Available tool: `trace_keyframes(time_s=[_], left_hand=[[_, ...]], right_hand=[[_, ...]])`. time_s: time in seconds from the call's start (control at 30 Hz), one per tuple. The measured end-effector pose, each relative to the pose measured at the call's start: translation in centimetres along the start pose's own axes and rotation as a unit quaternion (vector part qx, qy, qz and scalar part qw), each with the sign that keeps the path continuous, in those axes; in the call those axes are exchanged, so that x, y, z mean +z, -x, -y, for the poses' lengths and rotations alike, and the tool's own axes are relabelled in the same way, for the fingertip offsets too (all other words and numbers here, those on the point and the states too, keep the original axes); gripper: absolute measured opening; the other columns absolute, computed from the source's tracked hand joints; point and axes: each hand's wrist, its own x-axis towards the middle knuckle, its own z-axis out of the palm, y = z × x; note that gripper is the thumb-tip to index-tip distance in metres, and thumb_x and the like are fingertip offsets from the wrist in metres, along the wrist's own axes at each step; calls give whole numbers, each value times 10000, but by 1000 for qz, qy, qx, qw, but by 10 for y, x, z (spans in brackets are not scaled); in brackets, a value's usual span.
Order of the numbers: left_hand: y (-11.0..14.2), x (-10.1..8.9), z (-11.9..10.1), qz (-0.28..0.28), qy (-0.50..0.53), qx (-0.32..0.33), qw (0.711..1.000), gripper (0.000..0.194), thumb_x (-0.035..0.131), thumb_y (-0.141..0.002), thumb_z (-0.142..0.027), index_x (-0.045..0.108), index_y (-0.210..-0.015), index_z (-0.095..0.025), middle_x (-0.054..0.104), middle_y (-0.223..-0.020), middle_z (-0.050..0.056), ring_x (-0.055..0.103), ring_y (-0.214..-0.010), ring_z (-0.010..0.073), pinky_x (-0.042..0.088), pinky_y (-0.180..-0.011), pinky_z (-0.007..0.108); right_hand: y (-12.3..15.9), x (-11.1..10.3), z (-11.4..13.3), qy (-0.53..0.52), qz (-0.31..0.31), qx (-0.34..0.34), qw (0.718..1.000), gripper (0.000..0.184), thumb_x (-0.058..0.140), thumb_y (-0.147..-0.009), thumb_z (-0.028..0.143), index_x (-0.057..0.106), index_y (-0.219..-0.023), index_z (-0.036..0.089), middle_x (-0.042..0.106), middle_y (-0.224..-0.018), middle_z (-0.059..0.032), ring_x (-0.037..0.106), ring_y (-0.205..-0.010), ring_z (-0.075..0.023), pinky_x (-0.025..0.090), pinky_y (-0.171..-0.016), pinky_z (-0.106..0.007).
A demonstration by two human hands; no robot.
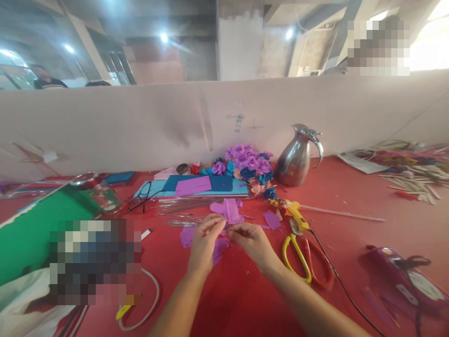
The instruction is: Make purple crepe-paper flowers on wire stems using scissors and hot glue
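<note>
My left hand (206, 241) and my right hand (253, 242) are close together over the red table, each with thumb and fingers pinched. Whatever lies between the fingertips is too small to make out. Just beyond them is folded purple crepe paper (230, 210), and more purple pieces (220, 250) lie beneath and beside my left hand. Thin silvery wires (184, 220) are spread behind my left hand. To the right of my right hand lie a yellow glue gun (298, 216) and scissors (296, 257) with one yellow and one red handle.
Purple, blue and pink paper flowers (247, 161) are heaped near the partition. A metal jug (296, 157) stands beside them. Eyeglasses (143, 196), a glass jar (105, 196) and coloured sheets (196, 185) lie left. A dark cord (333, 267) and a purple pouch (407, 276) lie right.
</note>
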Motion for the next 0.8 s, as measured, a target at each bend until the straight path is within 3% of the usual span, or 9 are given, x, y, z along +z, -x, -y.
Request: trace_keyframes(time_s=[0.43,0.8], left_hand=[[-7,-6,-4,46,-7,-34,998,124,778,-586,-266,700,-581,-169,581,-723,18,542,-725,151,436,-672,242],[-7,-10,2,82,67,-127,986,167,793,-606,-260,679,-615,-139,577,-729,14,545,-671,120,460,-605,229]], right_hand=[[0,0,0,22,21,5,1000,99,646,-683,267,702,-629,207,640,-590,16,562,-590,-141,441,-624,-267],[-1,-1,2,31,53,-6,998,120,608,-675,196,684,-582,212,596,-547,44,503,-547,-118,401,-609,-249]])
